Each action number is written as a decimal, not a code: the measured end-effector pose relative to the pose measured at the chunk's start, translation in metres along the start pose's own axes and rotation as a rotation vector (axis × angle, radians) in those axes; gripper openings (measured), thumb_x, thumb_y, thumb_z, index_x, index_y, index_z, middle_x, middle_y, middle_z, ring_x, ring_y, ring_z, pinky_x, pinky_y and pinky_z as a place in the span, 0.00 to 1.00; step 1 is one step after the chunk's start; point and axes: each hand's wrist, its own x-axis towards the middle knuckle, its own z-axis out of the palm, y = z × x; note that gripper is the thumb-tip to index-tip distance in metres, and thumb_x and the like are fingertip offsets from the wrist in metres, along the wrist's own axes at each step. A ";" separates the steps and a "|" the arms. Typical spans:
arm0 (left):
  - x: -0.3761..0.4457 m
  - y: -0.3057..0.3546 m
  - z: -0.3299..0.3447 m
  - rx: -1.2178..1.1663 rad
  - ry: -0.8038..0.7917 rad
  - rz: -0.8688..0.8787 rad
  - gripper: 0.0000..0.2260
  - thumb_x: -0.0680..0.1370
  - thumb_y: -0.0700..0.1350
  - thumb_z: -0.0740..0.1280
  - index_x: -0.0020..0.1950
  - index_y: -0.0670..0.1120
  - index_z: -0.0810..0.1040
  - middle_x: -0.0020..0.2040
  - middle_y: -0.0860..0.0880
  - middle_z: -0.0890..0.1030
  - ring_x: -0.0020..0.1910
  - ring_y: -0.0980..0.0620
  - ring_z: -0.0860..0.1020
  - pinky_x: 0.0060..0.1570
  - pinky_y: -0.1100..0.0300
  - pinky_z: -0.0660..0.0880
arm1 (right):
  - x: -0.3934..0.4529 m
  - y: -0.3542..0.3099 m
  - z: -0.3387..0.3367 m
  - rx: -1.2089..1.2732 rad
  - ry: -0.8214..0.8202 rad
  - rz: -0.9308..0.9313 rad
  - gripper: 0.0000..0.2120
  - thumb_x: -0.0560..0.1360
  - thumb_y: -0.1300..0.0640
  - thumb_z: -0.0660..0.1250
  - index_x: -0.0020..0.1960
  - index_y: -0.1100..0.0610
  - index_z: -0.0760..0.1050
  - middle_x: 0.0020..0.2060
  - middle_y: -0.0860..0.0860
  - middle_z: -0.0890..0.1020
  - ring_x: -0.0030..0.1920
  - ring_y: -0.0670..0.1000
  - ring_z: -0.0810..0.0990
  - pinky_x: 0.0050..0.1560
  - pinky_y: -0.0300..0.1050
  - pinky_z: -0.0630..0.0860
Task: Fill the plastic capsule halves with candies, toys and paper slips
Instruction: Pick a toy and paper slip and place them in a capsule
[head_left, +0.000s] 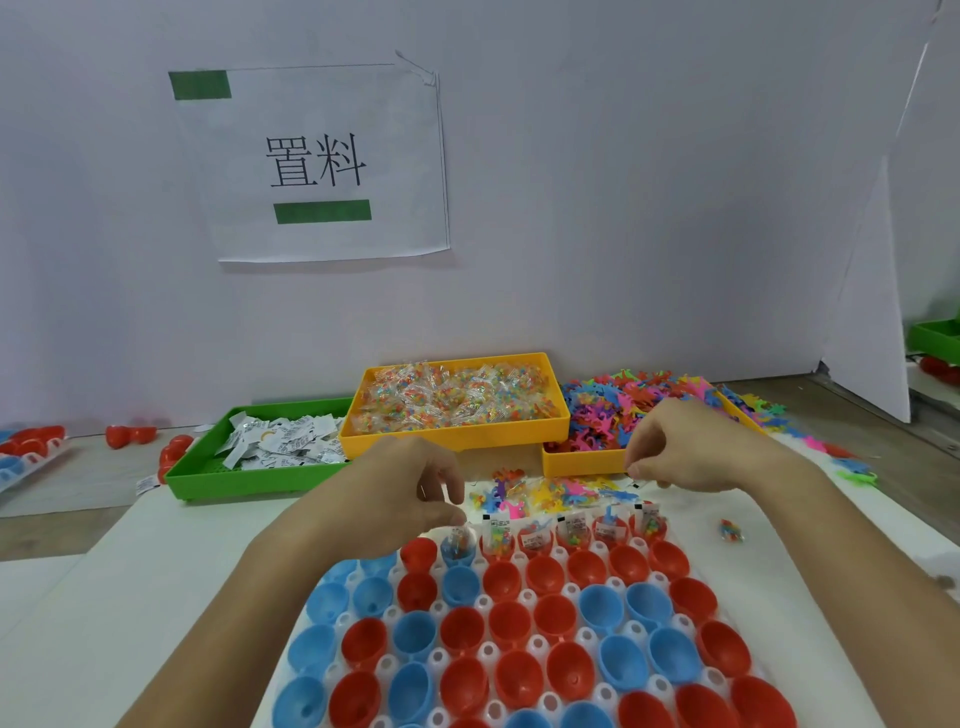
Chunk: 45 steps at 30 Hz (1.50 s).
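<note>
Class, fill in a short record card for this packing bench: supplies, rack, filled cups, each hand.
Supplies: green tray of paper slips; yellow tray of candy packets; toy tray.
Rack: white rack of red and blue capsule halves.
Filled: far row only; the rest look empty.
Left hand: over a blue half, fingers curled; contents unclear.
Right hand: raised, pinching something small.

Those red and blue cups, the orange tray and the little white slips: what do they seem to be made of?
The cups look like glossy moulded plastic, showing shiny highlights. The orange tray seems rigid plastic with a smoother, duller sheen. The slips in the green tray look like thin printed paper, creased and folded.
</note>
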 end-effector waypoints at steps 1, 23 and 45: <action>0.000 0.001 -0.001 0.001 0.026 0.010 0.04 0.75 0.51 0.74 0.44 0.55 0.80 0.38 0.56 0.81 0.37 0.59 0.79 0.40 0.64 0.77 | 0.001 0.000 0.004 -0.014 -0.004 0.013 0.03 0.76 0.56 0.73 0.46 0.50 0.85 0.39 0.42 0.83 0.38 0.38 0.79 0.36 0.31 0.70; 0.004 0.019 0.006 -0.357 0.206 0.096 0.07 0.76 0.48 0.72 0.53 0.52 0.79 0.43 0.54 0.84 0.39 0.57 0.83 0.40 0.61 0.80 | -0.015 -0.061 0.003 0.477 0.008 -0.395 0.03 0.76 0.58 0.73 0.47 0.52 0.85 0.36 0.46 0.87 0.39 0.44 0.85 0.43 0.35 0.80; -0.004 -0.008 -0.017 -0.266 -0.044 -0.083 0.03 0.75 0.37 0.72 0.43 0.43 0.80 0.36 0.46 0.85 0.35 0.49 0.81 0.42 0.55 0.79 | -0.016 -0.071 0.006 0.721 0.174 -0.358 0.05 0.79 0.59 0.69 0.52 0.55 0.84 0.40 0.48 0.87 0.40 0.48 0.86 0.39 0.36 0.79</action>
